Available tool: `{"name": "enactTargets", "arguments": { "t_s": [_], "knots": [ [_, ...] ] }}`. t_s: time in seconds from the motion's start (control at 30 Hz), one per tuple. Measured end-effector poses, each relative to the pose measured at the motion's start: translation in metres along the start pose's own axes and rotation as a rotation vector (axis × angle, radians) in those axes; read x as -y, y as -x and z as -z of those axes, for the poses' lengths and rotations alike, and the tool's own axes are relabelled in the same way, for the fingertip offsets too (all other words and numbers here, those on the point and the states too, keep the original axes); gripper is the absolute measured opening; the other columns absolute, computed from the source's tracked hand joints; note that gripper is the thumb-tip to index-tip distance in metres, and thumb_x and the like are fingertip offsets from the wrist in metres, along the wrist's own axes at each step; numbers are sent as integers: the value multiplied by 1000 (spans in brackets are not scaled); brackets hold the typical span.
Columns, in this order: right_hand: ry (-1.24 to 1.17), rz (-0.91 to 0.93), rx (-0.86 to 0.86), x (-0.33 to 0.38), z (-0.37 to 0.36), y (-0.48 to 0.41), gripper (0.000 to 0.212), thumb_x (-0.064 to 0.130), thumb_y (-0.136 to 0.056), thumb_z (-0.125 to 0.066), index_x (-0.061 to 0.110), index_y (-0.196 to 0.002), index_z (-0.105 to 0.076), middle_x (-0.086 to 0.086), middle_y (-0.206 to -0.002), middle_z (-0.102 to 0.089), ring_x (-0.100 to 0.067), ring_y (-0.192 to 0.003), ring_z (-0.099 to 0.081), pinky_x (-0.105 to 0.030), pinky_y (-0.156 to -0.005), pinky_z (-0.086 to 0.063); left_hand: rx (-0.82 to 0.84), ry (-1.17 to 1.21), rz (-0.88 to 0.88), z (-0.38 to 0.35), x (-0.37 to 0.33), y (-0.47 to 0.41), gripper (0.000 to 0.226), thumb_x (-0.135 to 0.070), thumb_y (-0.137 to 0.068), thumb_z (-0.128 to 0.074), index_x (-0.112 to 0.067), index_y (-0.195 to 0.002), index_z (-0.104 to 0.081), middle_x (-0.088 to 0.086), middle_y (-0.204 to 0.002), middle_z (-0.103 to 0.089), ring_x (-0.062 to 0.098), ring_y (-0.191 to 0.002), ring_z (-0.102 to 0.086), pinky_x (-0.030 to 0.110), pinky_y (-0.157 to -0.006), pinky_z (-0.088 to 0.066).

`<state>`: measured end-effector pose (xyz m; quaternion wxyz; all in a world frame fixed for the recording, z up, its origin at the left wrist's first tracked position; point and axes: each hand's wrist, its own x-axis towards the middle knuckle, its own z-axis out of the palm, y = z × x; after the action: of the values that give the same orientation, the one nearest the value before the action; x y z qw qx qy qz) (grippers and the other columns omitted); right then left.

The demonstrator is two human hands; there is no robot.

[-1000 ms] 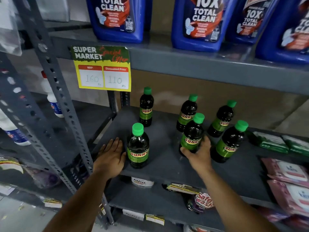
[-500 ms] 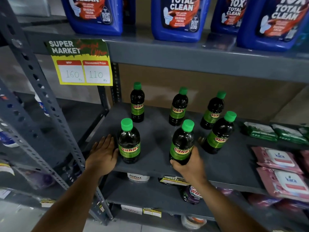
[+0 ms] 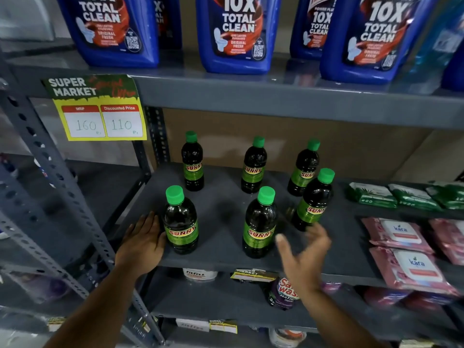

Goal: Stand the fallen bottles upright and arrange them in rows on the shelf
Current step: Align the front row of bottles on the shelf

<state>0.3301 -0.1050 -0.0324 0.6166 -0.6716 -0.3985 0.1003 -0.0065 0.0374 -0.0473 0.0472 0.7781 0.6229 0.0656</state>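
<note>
Open grey metal shelf (image 3: 223, 212) lies ahead of my spread right hand (image 3: 301, 257), between two front dark green-capped plastic bottles (image 3: 259, 222); a third bottle (image 3: 313, 199) stands just beyond my fingertips, and pink wipe packs (image 3: 401, 237) crowd the right.

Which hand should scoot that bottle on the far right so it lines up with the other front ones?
Probably the right hand. It is open, holding nothing, just below the front right bottle. The left hand rests flat beside the front left bottle, across the shelf.
</note>
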Motion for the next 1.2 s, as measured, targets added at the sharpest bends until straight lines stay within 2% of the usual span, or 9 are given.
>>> {"name": "enactTargets", "arguments": {
  "t_s": [0.1, 0.2, 0.27, 0.33, 0.4, 0.5, 0.77, 1.07, 1.2],
  "knots": [
    [135, -113, -161, -8, 18, -40, 103, 38, -65, -84, -5, -141, -30, -26, -134, -40, -39, -126, -42, -44, -107, -35, -18, 0, -7, 1, 1, 1, 77, -51, -83, -6, -14, -149, -20, 8, -158, -22, 25, -146, -15, 44, -117, -14],
    [74, -249, 88, -19, 29, -83, 114, 18, -67, -88, 12, -152, -11, -10, -150, -37, -23, -138, -38, -38, -114, -31, -18, 0, -12, 2, 0, 0, 78, -51, -82, -6, -13, -149, -22, 9, -158, -23, 26, -145, -16, 45, -117, -15],
    [104, -265, 188, -32, 32, -101, 115, 35, -59, -91, 26, -149, -20, 2, -143, -50, -18, -130, -51, -42, -108, -40, -16, 4, -12, 3, -1, 0, 79, -51, -82, -6, -12, -148, -22, 10, -157, -24, 27, -145, -17, 46, -117, -15],
    [178, -275, 201, -37, 31, -105, 98, 43, -54, -91, 25, -135, -39, 5, -126, -62, -20, -117, -61, -41, -96, -49, -17, 6, -15, 3, -2, 1, 78, -51, -82, -7, -12, -148, -24, 11, -157, -25, 27, -145, -17, 46, -117, -15],
    [232, -267, 164, -30, 29, -98, 73, 29, -63, -89, 20, -122, -47, 2, -111, -65, -23, -106, -64, -35, -86, -48, -22, 10, -23, 3, -1, 1, 80, -51, -81, -6, -12, -147, -26, 11, -156, -28, 28, -144, -19, 47, -116, -17],
    [245, -197, 93, -22, 31, -83, 59, 20, -66, -86, 17, -114, -53, -3, -105, -66, -19, -91, -61, -28, -76, -43, -16, 12, -21, 1, 0, 1, 78, -51, -82, -6, -13, -148, -24, 11, -156, -26, 27, -145, -17, 47, -116, -16],
    [279, -161, 38, -26, 51, -45, 50, 37, -50, -83, 22, -91, -60, -3, -88, -68, -16, -74, -67, -32, -61, -52, -16, 28, -30, 0, 2, 0, 76, -53, -85, -6, -15, -149, -20, 8, -159, -20, 24, -146, -13, 46, -117, -14],
    [230, -157, -5, 2, 56, -19, 44, 8, -62, -86, 26, -87, -54, 8, -79, -62, -4, -70, -59, -21, -57, -41, -16, 48, -44, 3, 0, 2, 73, -49, -86, -9, -14, -149, -19, 10, -159, -18, 27, -145, -14, 46, -117, -13],
    [245, -143, -13, 6, 54, -16, 41, 6, -62, -85, 20, -89, -57, 7, -78, -64, -2, -70, -60, -19, -55, -39, 1, 51, -53, 5, 0, 2, 74, -49, -86, -10, -11, -149, -19, 11, -159, -17, 28, -145, -14, 47, -117, -13]
  ]
}}
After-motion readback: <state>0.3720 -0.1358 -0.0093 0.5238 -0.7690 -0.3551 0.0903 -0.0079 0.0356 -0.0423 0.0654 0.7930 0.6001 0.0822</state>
